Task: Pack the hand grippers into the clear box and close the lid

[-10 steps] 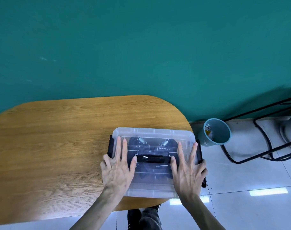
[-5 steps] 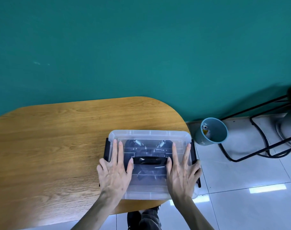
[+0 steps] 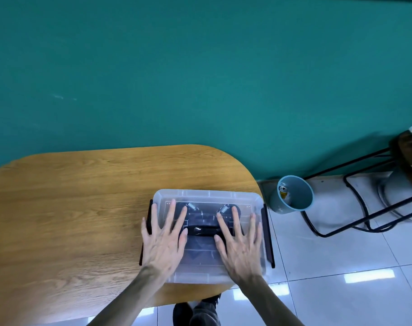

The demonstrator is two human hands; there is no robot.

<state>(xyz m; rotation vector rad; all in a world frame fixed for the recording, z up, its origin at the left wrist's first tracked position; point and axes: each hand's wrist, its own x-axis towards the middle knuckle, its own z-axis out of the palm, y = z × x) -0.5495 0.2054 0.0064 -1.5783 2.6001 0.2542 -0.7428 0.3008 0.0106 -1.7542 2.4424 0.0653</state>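
Note:
A clear box (image 3: 207, 196) sits at the right end of the wooden table (image 3: 83, 208), its lid on top with a black carry handle (image 3: 201, 231) across the middle. Black hand grippers (image 3: 206, 211) with metal springs show dimly through the lid. My left hand (image 3: 164, 238) lies flat on the left half of the lid, fingers spread and straight. My right hand (image 3: 240, 241) lies flat on the right half in the same way. Black side latches (image 3: 267, 234) run along both short ends of the box.
The box stands close to the table's rounded right and near edges. On the tiled floor to the right stands a blue bin (image 3: 294, 196) holding a can, and beyond it a black metal frame (image 3: 355, 208). A teal wall rises behind the table.
Both hands stay flat on the lid; their fingers have spread a little wider. The camera has shifted slightly, so the box sits a bit left in view.

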